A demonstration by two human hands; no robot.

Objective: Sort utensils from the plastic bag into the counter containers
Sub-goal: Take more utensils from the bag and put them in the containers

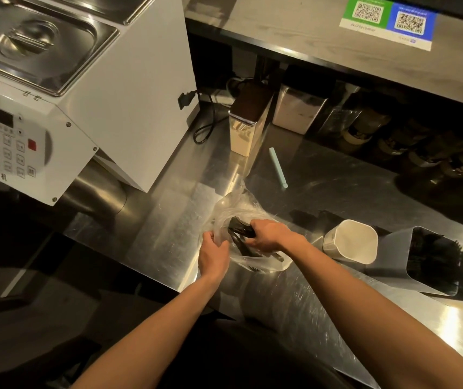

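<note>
A clear plastic bag lies crumpled on the steel counter near its front edge. My left hand grips the bag's near left edge. My right hand reaches into the bag's mouth and holds a bundle of black utensils. More dark utensils lie lower in the bag. To the right stand a white container, which looks empty, and a grey container holding several black utensils.
A white machine with a keypad fills the left side. A cream box, a pale green straw and a black power cord lie behind the bag. Dark jars line the space under the upper shelf.
</note>
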